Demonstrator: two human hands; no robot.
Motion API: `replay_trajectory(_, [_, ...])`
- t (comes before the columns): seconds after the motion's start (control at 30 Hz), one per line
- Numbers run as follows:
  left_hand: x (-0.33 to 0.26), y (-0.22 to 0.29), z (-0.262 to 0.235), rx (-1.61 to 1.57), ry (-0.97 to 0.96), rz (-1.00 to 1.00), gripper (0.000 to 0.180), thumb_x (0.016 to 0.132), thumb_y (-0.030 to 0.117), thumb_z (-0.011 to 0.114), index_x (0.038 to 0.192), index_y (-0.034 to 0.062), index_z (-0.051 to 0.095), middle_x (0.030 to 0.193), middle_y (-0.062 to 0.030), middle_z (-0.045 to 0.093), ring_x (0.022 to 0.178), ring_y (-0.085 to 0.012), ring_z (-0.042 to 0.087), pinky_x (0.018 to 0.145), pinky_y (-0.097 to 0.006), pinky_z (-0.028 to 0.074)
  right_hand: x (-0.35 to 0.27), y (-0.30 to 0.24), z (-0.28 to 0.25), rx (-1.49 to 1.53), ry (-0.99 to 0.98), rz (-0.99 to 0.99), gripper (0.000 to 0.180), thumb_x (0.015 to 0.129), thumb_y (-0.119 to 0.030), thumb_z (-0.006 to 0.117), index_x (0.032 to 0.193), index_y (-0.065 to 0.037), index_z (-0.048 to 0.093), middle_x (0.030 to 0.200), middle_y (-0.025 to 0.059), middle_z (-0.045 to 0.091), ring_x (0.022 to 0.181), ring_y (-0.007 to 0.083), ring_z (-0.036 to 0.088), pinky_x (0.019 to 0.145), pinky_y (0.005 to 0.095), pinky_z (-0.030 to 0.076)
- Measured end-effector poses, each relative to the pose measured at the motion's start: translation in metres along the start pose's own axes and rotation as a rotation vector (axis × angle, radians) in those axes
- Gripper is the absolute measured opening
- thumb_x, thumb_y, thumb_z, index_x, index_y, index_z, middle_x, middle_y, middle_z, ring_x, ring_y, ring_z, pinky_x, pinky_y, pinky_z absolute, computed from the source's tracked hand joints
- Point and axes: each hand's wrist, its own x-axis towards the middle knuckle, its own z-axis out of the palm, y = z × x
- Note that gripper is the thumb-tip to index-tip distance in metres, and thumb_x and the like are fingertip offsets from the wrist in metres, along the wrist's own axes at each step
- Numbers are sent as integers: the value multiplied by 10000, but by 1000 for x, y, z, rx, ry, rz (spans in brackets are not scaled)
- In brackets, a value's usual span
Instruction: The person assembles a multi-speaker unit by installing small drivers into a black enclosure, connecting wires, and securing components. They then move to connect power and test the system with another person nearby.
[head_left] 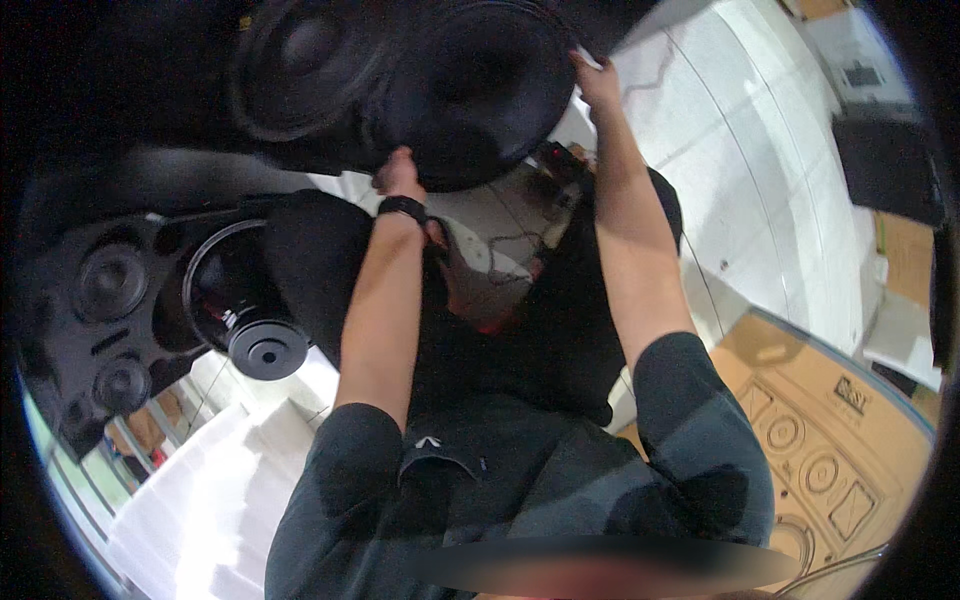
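A large round black woofer point(480, 95) is in front of me, its cone side showing. My left hand point(398, 172), below a dark wristband, grips its near-left edge. On the far right edge, my right hand point(597, 80) holds the rim; some of its fingers are hidden. Left of this woofer, a second round speaker point(300, 60) sits in the dark area, partly overlapped. What lies under the held woofer is hidden or too dark to make out.
A black speaker panel point(75, 300) with small drivers stands at left, beside a loose speaker with its magnet point(268, 350) showing. White foam sheeting point(190, 510) lies lower left. Cables point(510, 262) lie between my legs. A printed cardboard box point(830, 440) stands right.
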Motion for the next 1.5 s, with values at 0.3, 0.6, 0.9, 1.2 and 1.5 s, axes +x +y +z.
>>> replay_trajectory(0.3, [3,-8,-4,34,-36,297,725,799,215,754,1427,-64,520,1478,-171,553,1314,-335,543,1113,-425,409,9,18,-51,-234,-14,19,839,800,-471,832,1396,43,541,1277,273,663,1200,343,646,998,408,514])
replay_trajectory(0.6, [-26,-24,10,-13,210,486,865,737,221,828,1441,-75,423,1389,-273,567,1284,-423,562,1122,-463,431,-37,-58,-120,-343,-516,-50,927,813,-574,782,1507,-45,468,1382,210,615,1219,315,629,1026,485,504])
replay_trajectory(0.9, [-73,-68,-58,379,30,203,914,755,388,804,1480,-1,406,1407,-315,500,1263,-444,560,1063,-489,475,-88,147,-197,-542,-423,-74,499,909,-338,728,1281,-22,620,1180,175,710,1025,296,683,848,411,541])
replay_trajectory(1.2, [-121,-95,-143,601,-72,402,750,845,309,750,1474,16,466,1443,-245,507,1325,-325,508,1087,-398,415,-196,255,-126,-52,-336,326,487,912,-333,723,1276,-26,622,1175,167,710,1018,289,681,844,406,541])
replay_trajectory(1.5, [-180,-102,-199,589,-184,409,586,910,223,746,1405,-12,538,1343,-193,601,1243,-290,580,1071,-379,442,-195,262,-109,17,-292,337,475,916,-329,718,1271,-29,624,1170,158,710,1012,283,679,840,400,541])
